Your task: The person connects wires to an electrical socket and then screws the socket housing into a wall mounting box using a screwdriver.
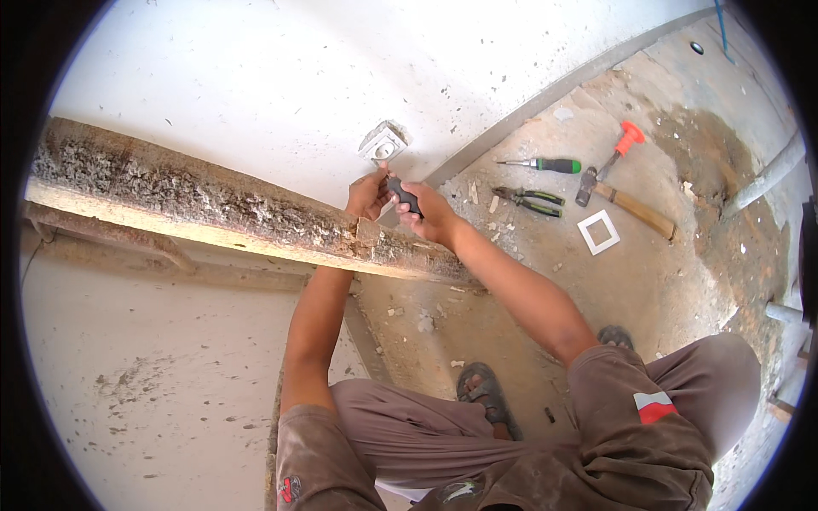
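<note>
A white wall socket (384,146) sits in a rough-edged recess low in the white wall. Just below it is my left hand (368,196), its fingers bent together and a fingertip at the socket's lower edge. Whatever is pinched there is too small to make out. My right hand (433,216) is closed around the dark handle of a tool (404,195), which points up toward my left fingers; its working end is hidden, so its kind does not show. Both hands are close together, beyond a rough wooden beam (204,198) that crosses over my left forearm.
On the dusty floor to the right lie a screwdriver (550,164), pliers (530,201), a hammer (630,204), a chisel with an orange guard (628,138) and a square white frame (599,232). Pipes (763,183) run along the far right. Plaster crumbs are scattered about.
</note>
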A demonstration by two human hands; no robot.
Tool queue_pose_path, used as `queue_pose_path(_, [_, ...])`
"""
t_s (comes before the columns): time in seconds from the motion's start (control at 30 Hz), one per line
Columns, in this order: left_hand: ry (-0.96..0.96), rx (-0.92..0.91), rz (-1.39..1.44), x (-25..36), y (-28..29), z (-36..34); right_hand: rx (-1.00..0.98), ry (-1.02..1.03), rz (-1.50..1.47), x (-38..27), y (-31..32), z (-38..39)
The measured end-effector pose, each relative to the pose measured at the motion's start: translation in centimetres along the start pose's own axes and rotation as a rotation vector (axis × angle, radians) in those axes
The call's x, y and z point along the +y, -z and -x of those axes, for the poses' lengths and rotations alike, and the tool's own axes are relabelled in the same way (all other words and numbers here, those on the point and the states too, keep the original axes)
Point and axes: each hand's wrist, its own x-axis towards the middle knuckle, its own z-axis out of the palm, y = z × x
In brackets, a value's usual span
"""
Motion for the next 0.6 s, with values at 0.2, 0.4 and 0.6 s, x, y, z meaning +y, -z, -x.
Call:
queue_pose_path(0.2, [-0.08, 0.06, -0.019, -0.7, 0.5, 0.1, 0.08, 0.158, 0.618, -1.0, -2.3, 1.8])
queue_pose_path(0.4, [-0.01, -0.017, 0.027, 0.1, 0.2, -0.5, 0.073, 0.164, 0.379, -0.1, -1.4, 1.0])
queue_pose_path(0.6, [-0.018, -0.13, 0.073, -0.3, 3.7, -1.6, 0.044, 0.087, 0.419, -0.1, -3.1, 0.2])
